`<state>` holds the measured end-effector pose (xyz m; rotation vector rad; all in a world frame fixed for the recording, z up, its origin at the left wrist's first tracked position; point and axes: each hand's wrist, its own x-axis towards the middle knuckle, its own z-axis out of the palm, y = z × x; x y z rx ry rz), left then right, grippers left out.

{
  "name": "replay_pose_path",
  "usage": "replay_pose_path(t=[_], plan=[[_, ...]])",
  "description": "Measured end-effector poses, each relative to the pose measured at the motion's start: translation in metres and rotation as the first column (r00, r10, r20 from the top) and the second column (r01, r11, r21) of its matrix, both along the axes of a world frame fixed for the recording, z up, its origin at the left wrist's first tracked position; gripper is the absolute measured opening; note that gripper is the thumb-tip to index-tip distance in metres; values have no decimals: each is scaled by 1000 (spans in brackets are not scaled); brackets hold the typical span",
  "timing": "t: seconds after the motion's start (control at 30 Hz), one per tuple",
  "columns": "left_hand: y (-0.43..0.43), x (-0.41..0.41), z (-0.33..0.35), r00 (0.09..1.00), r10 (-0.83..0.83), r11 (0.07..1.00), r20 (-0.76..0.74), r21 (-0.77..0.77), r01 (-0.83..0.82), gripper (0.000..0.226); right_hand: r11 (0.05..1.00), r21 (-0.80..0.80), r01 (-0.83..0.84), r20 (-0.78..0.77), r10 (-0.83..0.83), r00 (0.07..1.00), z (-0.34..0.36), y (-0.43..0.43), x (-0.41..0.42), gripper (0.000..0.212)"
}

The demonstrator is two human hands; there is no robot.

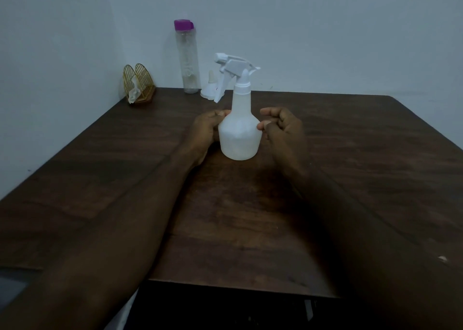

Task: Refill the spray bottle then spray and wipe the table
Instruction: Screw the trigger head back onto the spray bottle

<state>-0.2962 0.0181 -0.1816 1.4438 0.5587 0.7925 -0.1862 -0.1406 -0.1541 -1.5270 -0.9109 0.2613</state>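
Fingers [220,114] of the left hand [204,131] curl against the left shoulder of the spray bottle [239,134], gripping it. The right hand [283,126] sets only its thumb tip on the opposite side, its other fingers loosely bent and just clear of the plastic. The bottle stands upright near the middle of the table [363,154], its trigger head [235,70] on the neck. Behind it by the wall stand a closed purple-capped water bottle [188,58] and a small white cone [208,89] (possibly a funnel, too dim to tell). A gold holder [139,84] with tissue sits in the left corner. By my reading nothing is done yet: unscrewing, refilling, spraying and wiping all remain.
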Motion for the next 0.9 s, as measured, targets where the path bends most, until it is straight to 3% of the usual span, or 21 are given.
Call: replay_pose_path(t=[0.2,0.37,0.5,0.73,0.9], plan=[[-2,-2,3,996,70,997,-47,27,-69,26,1000,-17,-14,8,14,1000,-4,0,5,27],[-4,-8,2,995,-103,994,3,45,102,29,981,-123,-148,10,150,989,-8,2,6,36],[-4,-9,3,980,-199,980,-5,30,199,31,997,-79,-8,40,11,999,-5,1,8,29],[-2,-7,4,992,94,991,-89,108,-84,20,999,-8,31,54,-31,998,-7,0,9,21],[-8,-2,7,975,147,982,-165,145,-123,43,994,-8,-106,-83,105,991,-8,0,10,21]])
